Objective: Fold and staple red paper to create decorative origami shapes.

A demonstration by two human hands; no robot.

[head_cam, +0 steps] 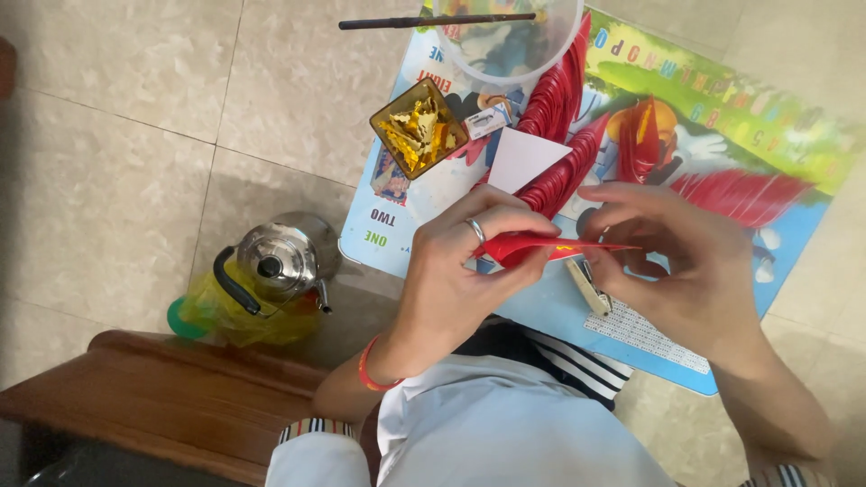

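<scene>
Left hand [469, 261] clenched on wide end of red folded paper piece [541, 246]; long axis pointing right. Right hand [672, 257] pinching narrow tip. Held above near edge of colourful mat [794, 153], stapler [588, 287] just beneath.

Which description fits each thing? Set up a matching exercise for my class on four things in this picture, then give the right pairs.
1 kettle
2 small square box
3 folded paper
4 stapler

a held between both hands
b on the floor tiles, left of the mat
c on the mat, under the hands
d holds gold scraps

Pairs: 1-b, 2-d, 3-a, 4-c
</scene>
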